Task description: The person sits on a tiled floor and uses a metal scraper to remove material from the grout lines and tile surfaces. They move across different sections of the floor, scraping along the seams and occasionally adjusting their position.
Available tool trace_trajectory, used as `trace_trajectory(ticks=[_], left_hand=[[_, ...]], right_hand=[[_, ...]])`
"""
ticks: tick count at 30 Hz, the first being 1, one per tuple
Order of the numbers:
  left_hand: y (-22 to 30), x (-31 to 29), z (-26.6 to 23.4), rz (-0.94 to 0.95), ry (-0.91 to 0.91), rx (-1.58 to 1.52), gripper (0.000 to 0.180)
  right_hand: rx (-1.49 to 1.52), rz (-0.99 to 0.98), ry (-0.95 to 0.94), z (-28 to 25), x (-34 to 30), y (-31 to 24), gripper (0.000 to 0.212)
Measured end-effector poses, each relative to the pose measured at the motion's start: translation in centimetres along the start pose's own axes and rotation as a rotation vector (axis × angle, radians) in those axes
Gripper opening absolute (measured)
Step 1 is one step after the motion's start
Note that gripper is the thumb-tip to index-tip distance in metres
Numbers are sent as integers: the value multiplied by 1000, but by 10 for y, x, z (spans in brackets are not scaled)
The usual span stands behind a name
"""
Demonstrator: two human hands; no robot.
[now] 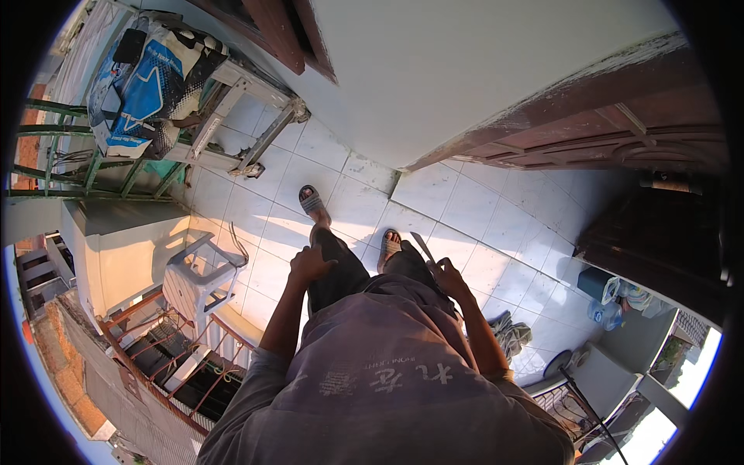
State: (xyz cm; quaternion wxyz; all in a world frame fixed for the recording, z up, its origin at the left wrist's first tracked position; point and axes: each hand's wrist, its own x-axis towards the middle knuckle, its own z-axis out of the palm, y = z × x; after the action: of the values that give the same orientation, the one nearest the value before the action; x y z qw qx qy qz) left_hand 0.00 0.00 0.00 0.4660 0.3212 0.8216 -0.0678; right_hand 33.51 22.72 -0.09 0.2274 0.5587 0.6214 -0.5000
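Observation:
My right hand (449, 277) is closed on a knife (421, 246), whose flat, pointed blade sticks out ahead of my fingers over the tiles. Its handle is hidden in my grip, beside my right thigh. My left hand (312, 264) hangs by my left thigh with the fingers curled in, and nothing shows in it. Below are my feet in striped sandals (311, 200), the left one further forward than the right.
A white plastic stool (198, 283) stands at left by a rusty railing (147, 372). Far left, a metal frame (267, 139) stands beside a blue and white sack (151, 89). A low tile step (449, 198) runs along the right; a crumpled cloth (511, 335) and plastic bottles (606, 314) lie there.

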Motion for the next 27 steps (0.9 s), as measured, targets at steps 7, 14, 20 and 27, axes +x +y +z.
trace_trajectory(ticks=[7, 14, 20, 27], left_hand=[[14, -15, 204, -44, -10, 51, 51], [73, -46, 273, 374, -150, -123, 29], [92, -94, 405, 183, -25, -725, 43], [114, -138, 454, 294, -470, -1267, 43]], right_hand=[[-117, 5, -34, -13, 16, 106, 42], [-451, -146, -162, -22, -25, 119, 58], [-635, -275, -533, -43, -60, 199, 46], [-148, 162, -491, -43, 26, 264, 44]])
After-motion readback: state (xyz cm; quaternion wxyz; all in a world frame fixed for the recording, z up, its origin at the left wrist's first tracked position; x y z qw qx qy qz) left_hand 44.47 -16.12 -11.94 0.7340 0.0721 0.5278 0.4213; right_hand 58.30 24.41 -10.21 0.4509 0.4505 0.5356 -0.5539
